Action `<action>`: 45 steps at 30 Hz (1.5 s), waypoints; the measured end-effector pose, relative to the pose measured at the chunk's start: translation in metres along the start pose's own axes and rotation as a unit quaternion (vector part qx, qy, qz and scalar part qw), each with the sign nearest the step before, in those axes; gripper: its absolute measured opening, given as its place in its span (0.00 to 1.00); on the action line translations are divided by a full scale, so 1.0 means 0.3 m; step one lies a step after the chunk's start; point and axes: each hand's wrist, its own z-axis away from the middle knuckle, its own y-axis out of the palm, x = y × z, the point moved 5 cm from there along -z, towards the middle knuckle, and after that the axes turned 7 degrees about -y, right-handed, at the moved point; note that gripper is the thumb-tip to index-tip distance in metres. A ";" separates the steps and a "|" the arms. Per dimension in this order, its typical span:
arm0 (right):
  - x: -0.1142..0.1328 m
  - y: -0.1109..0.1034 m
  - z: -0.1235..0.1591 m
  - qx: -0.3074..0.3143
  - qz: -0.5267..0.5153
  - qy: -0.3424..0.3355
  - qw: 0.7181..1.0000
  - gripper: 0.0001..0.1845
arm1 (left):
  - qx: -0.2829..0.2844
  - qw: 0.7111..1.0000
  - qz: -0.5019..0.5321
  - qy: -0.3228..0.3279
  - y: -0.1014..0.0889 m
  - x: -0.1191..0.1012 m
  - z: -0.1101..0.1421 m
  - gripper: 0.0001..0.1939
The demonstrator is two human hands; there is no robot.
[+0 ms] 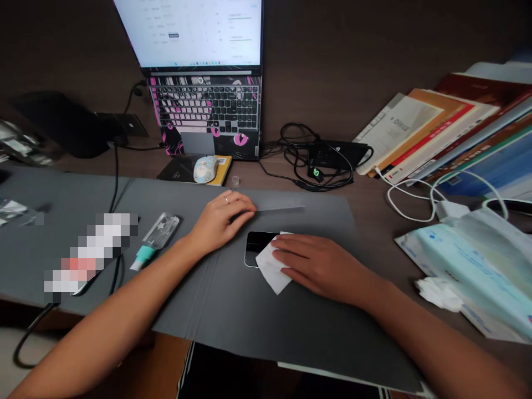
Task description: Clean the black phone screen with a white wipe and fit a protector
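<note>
A smartphone (254,250) with a dark screen lies flat on the grey desk mat. My right hand (320,263) covers its right part and presses a white wipe (274,271) onto the screen with the fingers; the far end of the phone is hidden beneath. To the left and behind the phone, my left hand (224,219) pinches a thin clear sheet (282,209) between thumb and fingers. That sheet shows nearly edge-on, pointing right. A clear spray bottle (163,230) with a teal collar lies on the mat, left of my left forearm.
An open laptop (208,111) stands at the back, with a mouse (206,168) on a booklet before it. Black cables (316,160) coil to its right. Books (449,127), a wipes pack (477,271) and a crumpled tissue (439,293) are on the right.
</note>
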 end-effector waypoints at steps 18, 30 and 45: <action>-0.003 0.004 -0.002 0.004 0.002 0.002 1.000 0.16 | -0.094 0.985 -0.018 -0.145 -0.019 0.107 -0.013 0.09; -0.006 0.017 -0.005 0.016 -0.015 0.007 1.000 0.21 | 0.003 0.999 -0.030 -0.033 0.013 0.059 -0.015 0.09; 0.029 0.058 -0.044 0.117 -0.100 -0.051 0.987 0.41 | 0.057 0.988 -0.022 -0.141 0.027 0.094 -0.013 0.18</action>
